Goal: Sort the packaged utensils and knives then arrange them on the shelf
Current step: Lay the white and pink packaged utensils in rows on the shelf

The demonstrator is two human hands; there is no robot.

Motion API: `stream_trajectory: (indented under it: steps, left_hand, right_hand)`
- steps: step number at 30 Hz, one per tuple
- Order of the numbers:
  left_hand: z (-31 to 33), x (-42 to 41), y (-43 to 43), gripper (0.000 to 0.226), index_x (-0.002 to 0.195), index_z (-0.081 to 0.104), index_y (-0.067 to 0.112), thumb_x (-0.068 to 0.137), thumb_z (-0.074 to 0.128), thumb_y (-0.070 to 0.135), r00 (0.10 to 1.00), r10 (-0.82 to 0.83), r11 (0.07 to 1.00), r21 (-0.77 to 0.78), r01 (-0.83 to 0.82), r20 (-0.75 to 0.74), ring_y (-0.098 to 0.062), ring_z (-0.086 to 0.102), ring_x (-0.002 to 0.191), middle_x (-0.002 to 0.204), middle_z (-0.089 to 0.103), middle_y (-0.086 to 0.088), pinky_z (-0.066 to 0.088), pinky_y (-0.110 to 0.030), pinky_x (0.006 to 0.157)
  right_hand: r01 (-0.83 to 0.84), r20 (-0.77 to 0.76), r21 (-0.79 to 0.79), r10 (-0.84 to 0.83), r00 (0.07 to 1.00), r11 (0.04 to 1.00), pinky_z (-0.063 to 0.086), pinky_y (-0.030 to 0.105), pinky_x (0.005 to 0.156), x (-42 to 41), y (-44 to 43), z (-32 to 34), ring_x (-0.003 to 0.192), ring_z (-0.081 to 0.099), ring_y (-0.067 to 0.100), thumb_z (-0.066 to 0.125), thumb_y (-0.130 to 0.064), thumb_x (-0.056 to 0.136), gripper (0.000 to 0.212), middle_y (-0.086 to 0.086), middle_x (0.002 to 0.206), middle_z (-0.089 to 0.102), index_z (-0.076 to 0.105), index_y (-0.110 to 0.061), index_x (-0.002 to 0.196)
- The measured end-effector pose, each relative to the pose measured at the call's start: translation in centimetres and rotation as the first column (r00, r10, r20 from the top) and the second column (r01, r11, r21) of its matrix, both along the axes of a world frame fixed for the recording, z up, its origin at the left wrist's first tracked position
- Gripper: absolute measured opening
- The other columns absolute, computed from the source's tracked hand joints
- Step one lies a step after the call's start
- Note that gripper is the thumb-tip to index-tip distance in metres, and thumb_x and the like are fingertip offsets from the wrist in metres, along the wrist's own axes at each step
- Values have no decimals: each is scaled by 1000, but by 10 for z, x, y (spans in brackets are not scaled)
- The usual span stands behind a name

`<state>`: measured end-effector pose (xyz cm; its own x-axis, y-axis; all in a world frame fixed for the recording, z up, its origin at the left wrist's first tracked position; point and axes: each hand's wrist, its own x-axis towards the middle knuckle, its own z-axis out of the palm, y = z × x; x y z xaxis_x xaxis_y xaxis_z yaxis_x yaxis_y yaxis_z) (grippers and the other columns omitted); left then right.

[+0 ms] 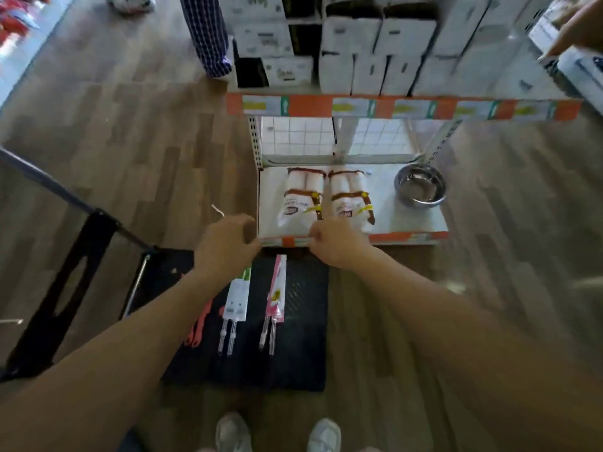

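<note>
My left hand point(225, 246) and my right hand point(336, 243) reach side by side to the front edge of the low white shelf point(408, 220). Both have curled fingers, and blur hides whether they hold anything. Two white packs with brown trim point(303, 197) lie on the shelf just beyond my hands. Below my arms a black trolley deck point(293, 353) carries a white-and-green utensil pack point(238, 298), a pink utensil pack point(277, 291) and red utensils point(199, 324) partly hidden by my left forearm.
A steel bowl point(421, 187) stands at the shelf's right end. The upper shelf holds stacked white boxes point(375, 60). The trolley handle point(65, 194) rises at the left. A person in checked trousers point(205, 34) stands beyond, and another hand point(580, 27) shows top right.
</note>
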<state>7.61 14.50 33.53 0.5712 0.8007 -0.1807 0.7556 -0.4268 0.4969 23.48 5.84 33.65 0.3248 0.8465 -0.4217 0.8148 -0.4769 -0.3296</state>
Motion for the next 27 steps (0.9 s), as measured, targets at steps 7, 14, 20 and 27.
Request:
stream_trajectory:
  steps: [7,14,20,27]
  left_hand:
    - [-187,-32,-5,39,122,56,16,86,59,30,993,4,989,-144,-22,-122,-22,58,106,119,62,-4,46,-34,89]
    - [-390,-61,2,46,119,57,15,82,62,42,948,-50,959,-281,-42,-314,-24,57,109,119,62,-6,46,-33,91]
    - [-491,-61,-11,53,112,54,9,76,69,45,938,-21,942,-321,-97,-345,-22,57,97,107,60,-7,46,-30,80]
    - [-497,-44,-24,26,82,61,9,73,74,30,966,2,952,-295,-81,-260,-20,58,75,79,61,-6,42,-27,62]
  right_hand:
    - [108,-90,-95,-116,989,990,54,38,83,-36,-9,-195,95,61,22,53,-22,89,23,6,105,63,63,-12,107]
    - [186,-138,-224,-221,965,957,44,26,58,-76,16,-391,75,56,16,54,-26,90,24,4,88,58,60,-8,105]
    - [175,-309,-521,-376,874,836,55,31,67,-90,5,-476,72,62,22,62,-42,84,38,13,91,67,58,-5,91]
    - [364,-292,-245,-426,856,899,59,32,69,-109,-12,-499,69,65,18,70,-44,74,28,0,73,61,59,-18,76]
